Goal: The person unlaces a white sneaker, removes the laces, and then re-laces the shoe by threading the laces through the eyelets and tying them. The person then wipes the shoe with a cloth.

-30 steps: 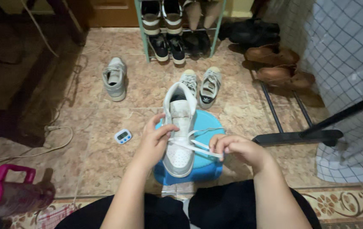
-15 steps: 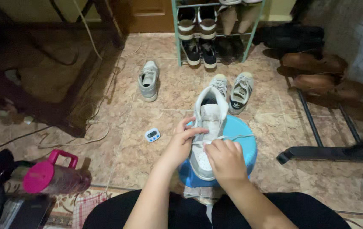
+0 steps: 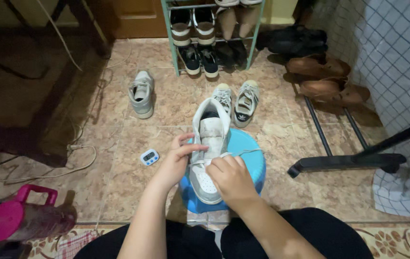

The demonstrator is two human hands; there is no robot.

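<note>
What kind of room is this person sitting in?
Probably a home entryway or shoe corner: a shoe rack full of pairs, loose shoes on the tiled floor, and a wooden door behind.

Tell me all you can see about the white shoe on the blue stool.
The white shoe is a grey-trimmed sneaker of leather-like material, lying sole down on the round blue stool, toe toward the person, opening away. Its upper looks slightly soiled. The left hand steadies its side; the right hand covers the front, pinching a white lace.
</note>
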